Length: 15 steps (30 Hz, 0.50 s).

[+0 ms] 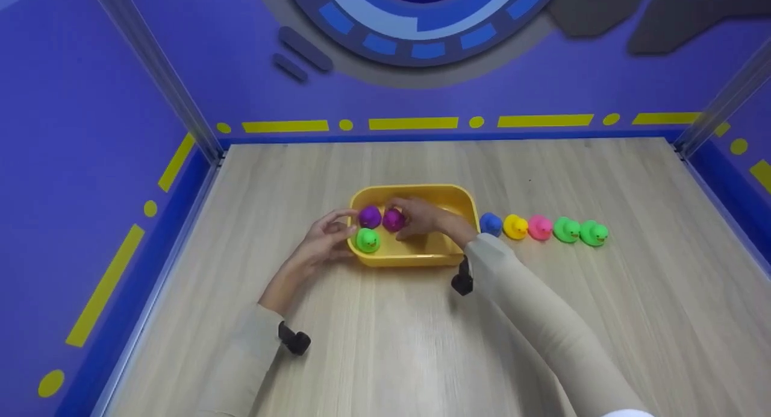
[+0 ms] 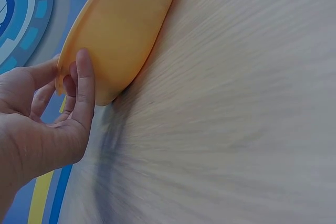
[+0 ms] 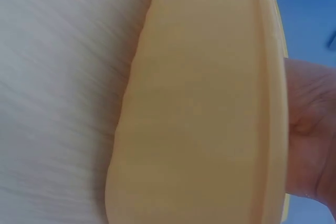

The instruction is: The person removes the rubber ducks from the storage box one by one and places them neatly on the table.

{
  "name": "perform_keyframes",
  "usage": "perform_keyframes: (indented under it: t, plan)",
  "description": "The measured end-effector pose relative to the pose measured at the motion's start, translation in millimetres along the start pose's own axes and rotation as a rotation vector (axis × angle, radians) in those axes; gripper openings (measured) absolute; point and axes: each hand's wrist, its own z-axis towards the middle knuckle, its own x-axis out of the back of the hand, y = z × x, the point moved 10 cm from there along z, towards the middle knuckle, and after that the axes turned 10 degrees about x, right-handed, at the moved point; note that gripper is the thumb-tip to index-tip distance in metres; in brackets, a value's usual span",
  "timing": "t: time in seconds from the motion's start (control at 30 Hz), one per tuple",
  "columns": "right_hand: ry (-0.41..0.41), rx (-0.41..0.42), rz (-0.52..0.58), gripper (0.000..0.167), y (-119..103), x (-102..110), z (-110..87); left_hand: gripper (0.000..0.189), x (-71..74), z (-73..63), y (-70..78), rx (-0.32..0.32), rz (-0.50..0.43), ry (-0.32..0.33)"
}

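A yellow plastic tub (image 1: 415,261) sits on the table. At its left end, my left hand (image 1: 322,239) pinches the rim between thumb and fingers; the left wrist view shows this grip on the tub (image 2: 126,24) closely. Inside the tub, my right hand (image 1: 423,217) holds a magenta toy duck (image 1: 394,220) by its fingertips. Beside that duck are a purple toy duck (image 1: 370,217) and a green toy duck (image 1: 367,240), both near the left wall. In the right wrist view the tub's wall (image 3: 205,98) hides my right fingers.
A row of toy ducks extends right from the tub: a blue duck (image 1: 491,224), a yellow duck (image 1: 515,226), a pink duck (image 1: 540,227), then two green ducks, one at the row's end (image 1: 594,232). Blue panels (image 1: 409,97) border the wooden table (image 1: 385,344).
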Motion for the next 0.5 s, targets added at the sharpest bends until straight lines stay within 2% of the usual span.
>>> perform_keyframes:
  t: [0.2,0.33,0.5]
  plan:
    - [0.049,0.023,-0.012,0.036,2.0,1.8,-1.9,0.043,-0.1,0.2,1.5,0.002,-0.001,-0.007]
    - [0.072,0.054,-0.034,0.034,0.6,2.1,-7.3,0.044,-0.6,-0.8,1.0,0.002,-0.007,-0.016]
    - [0.054,0.151,-0.065,0.035,-4.1,5.4,-15.1,0.045,-2.1,-1.2,-0.3,0.004,-0.016,-0.015]
